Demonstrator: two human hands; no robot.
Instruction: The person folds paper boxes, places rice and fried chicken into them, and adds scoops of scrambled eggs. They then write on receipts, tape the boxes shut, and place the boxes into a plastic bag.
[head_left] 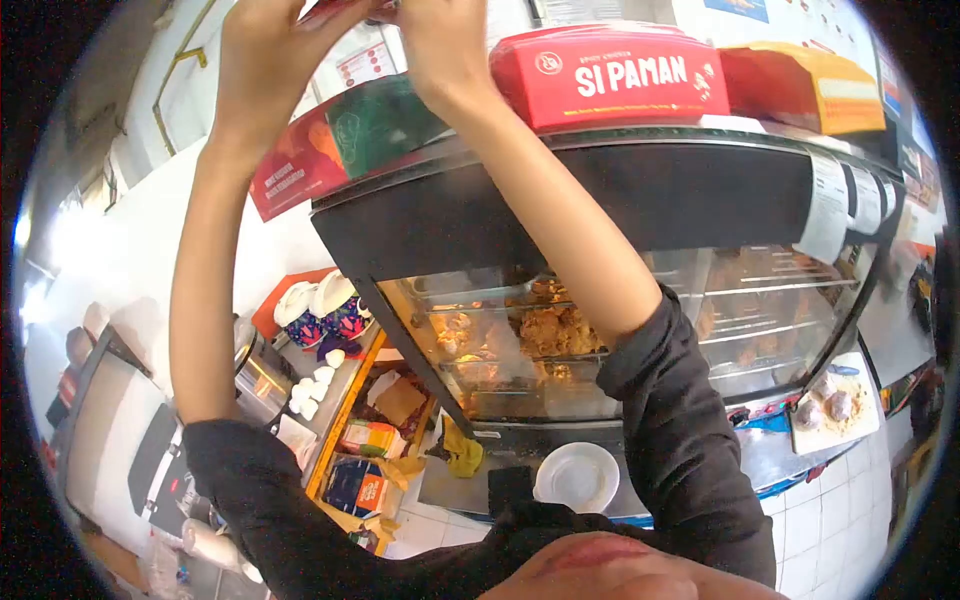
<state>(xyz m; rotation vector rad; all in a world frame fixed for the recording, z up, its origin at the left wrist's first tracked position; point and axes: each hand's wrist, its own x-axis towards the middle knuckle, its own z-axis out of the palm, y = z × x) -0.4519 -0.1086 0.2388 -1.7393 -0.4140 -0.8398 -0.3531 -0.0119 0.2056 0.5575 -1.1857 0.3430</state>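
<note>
Both my arms reach up over the front of a black heated display case (600, 190) with fried food (555, 330) on its racks. My left hand (262, 50) and my right hand (440, 45) are at the top edge of the view, close together. Between them shows part of something red, cut off by the edge; my fingertips are mostly out of view. Below my hands a green packet (380, 125) and a red packet (300, 165) lie on the case top. Beside my right hand stands a red box (620, 80) printed "SI PAMAN".
A yellow and red packet (810, 88) lies farther right on the case. Below are a white bowl (578, 477), a yellow cloth (462, 450) and a cutting board (838, 405). Shelves with packets, a metal pot (262, 365) and patterned containers (320, 308) stand on the left.
</note>
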